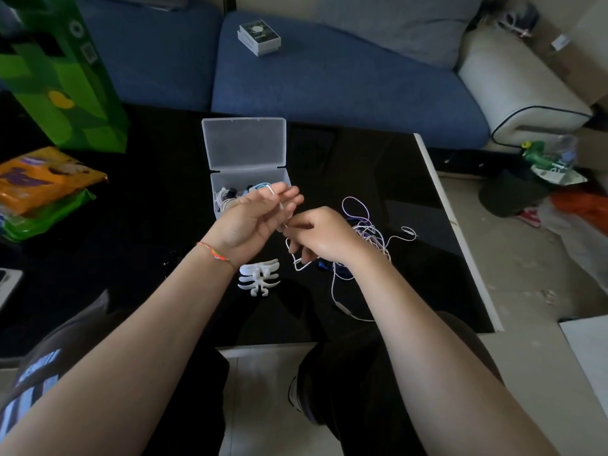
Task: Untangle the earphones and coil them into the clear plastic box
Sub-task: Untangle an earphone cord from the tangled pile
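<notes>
My left hand (256,218) is raised over the black table, palm toward me, with a white earphone cable looped over its fingers. My right hand (319,233) pinches the same white cable just below the left fingers. A tangle of white, pink and blue earphone cables (365,232) lies to the right of my right hand, with a strand trailing to an inline remote (343,307). The clear plastic box (245,179) stands open behind my left hand, lid tipped back, with coiled earphones inside it.
A white rib-shaped cable winder (260,278) lies near my left wrist. Snack packets (39,189) and a green bag (62,77) occupy the table's left side. The table's white edge (457,225) runs along the right. A blue sofa (329,77) with a small box (259,38) is behind.
</notes>
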A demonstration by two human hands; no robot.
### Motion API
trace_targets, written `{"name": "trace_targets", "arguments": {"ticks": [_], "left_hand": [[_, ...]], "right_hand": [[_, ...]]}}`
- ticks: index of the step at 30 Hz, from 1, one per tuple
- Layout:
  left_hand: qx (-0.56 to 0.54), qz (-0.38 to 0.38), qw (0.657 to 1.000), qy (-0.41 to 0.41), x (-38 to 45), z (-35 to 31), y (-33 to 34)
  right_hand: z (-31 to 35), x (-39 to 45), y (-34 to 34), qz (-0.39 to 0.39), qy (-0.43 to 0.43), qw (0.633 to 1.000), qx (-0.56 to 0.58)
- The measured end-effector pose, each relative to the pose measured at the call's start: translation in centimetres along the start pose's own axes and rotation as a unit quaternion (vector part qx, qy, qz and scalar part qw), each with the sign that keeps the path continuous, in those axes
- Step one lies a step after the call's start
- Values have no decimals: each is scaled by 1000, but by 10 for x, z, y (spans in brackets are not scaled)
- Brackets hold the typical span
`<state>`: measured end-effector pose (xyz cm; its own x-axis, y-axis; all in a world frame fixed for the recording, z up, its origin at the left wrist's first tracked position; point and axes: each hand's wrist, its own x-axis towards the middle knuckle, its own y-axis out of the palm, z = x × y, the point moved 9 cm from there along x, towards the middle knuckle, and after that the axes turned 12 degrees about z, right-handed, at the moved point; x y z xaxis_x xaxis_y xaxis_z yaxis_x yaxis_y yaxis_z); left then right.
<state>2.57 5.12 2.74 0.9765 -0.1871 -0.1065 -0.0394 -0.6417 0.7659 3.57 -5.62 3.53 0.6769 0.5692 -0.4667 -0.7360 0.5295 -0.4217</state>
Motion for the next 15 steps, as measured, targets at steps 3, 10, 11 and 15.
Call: {"name": "trace_targets", "arguments": {"ticks": [3, 10, 11, 15], "left_hand": [[-12, -18, 1000, 16, 3, -3, -7], [154, -59, 986, -7, 3, -2, -24], [193, -66, 979, -21, 2, 0, -24], [286, -58, 953, -85, 1, 10, -22]], "right_hand": [[0, 2, 4, 17, 12, 999, -33], [10, 3, -7, -34, -20, 996, -75], [11, 2, -10, -49, -30, 995, -79], [12, 0, -21, -94, -46, 993, -52]]}}
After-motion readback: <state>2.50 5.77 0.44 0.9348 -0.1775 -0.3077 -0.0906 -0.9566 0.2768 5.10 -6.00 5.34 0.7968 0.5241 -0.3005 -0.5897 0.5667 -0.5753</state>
